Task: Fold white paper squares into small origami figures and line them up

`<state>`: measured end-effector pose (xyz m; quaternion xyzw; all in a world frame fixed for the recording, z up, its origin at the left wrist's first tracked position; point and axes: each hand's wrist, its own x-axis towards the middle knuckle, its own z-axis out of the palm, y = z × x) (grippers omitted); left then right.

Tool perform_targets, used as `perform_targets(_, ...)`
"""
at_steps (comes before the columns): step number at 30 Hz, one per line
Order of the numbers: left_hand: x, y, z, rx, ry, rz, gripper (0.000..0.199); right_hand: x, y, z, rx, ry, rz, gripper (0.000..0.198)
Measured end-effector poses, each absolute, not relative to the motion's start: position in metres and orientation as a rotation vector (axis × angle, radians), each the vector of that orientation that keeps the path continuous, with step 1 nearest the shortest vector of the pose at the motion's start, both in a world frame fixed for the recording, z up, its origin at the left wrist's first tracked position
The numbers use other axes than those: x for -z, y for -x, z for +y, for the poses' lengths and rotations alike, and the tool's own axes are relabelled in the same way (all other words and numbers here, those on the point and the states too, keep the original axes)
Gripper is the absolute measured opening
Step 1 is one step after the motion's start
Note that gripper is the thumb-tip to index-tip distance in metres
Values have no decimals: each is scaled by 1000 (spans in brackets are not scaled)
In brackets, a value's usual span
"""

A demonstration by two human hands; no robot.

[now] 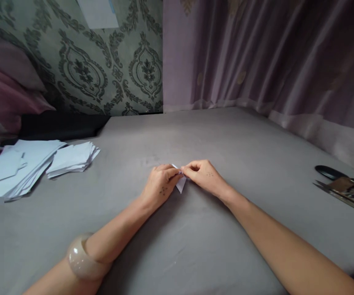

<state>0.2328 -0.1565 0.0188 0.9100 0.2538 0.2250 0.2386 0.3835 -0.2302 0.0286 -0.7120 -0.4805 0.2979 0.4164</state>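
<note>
A small piece of folded white paper [181, 186] is held between my two hands over the middle of the grey surface. My left hand [161, 182] pinches it from the left, its fingers covering much of the paper. From the other side, my right hand [204, 174] grips the paper's upper right edge between thumb and forefinger. A pointed corner of the paper hangs down between the hands. The exact shape of the folds is hidden by my fingers. A pale bangle [84, 260] circles my left wrist.
At the left lie a stack of small paper sheets [72, 159] and larger white sheets [38, 164]. Scissors [342, 198] and a dark oval object [328, 172] rest at the right edge. Behind the grey covered surface [195, 135] hang purple curtains [219, 53] beside a patterned wall [112, 65].
</note>
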Motion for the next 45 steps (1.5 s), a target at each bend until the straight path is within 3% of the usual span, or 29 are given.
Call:
perform_targets(12,-17,-233,-155,-655,-2222,745,16,-34,-386,-230,-1092,1670,-965,23)
perform_targets(17,-15,-234,-154,-668,-2188,743,18,-36,-384,-229,-1084,1695,-1000,31)
perform_targets(26,-11,-234,-151,-682,-2191,695,15,-38,-385,-226,-1177,1705,-908,14)
perform_targets(45,-15,-235,-152,-675,-2141,679,15,-43,-388,-223,-1395,1683,-723,16)
